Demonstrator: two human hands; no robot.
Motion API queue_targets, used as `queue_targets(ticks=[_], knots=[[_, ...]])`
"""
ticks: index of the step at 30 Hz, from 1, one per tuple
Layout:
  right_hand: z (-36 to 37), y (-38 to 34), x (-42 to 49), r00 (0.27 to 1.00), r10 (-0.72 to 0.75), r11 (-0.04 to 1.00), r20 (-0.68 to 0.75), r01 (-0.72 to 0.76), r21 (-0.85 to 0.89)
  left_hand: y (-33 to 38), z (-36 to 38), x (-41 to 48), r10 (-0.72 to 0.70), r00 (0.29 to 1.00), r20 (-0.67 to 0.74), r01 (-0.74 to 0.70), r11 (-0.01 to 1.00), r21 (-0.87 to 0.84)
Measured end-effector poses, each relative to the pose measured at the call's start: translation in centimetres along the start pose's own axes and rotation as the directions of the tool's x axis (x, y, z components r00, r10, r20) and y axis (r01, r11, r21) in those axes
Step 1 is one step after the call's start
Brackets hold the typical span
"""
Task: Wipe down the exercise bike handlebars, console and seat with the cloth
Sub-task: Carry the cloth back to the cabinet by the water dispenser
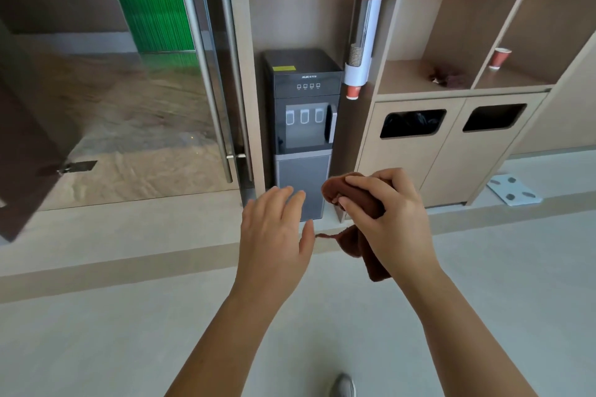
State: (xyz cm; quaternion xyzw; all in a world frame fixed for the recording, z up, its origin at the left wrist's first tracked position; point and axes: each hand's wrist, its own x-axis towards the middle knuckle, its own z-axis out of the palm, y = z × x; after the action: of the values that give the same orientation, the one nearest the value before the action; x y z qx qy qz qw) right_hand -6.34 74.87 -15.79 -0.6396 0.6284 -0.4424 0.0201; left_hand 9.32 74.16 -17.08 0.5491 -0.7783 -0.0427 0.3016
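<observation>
In front of the water dispenser, a brown cloth is bunched in the right hand, whose fingers curl over its top while a loose end hangs below the palm. The left hand is held just beside it, empty, fingers spread and loosely extended, not touching the cloth. Both are raised above the pale floor. A cup holder is fixed to the wall right of the dispenser, a red cup showing at its bottom. Further right, a cabinet has two dark bin openings, with open shelves above; one holds a dark crumpled item, another a red cup. A glass door stands at left. A scale lies on the floor at right.
</observation>
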Motion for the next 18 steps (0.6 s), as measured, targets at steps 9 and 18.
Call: queue_targets(ticks=[9, 18], knots=[[6.4, 8.1, 18.4, 0.994, -0.065, 0.995, -0.09, 0.071, 0.066, -2.1, 6.4, 19.8, 0.109, 0.982, -0.155, -0.095, 0.991, 0.097], [10.8, 11.5, 36.8, 0.975, -0.171, 0.978, -0.143, 0.185, 0.092, -4.1, 8.5, 38.1, 0.116, 0.956, -0.271, -0.08, 0.987, 0.14]])
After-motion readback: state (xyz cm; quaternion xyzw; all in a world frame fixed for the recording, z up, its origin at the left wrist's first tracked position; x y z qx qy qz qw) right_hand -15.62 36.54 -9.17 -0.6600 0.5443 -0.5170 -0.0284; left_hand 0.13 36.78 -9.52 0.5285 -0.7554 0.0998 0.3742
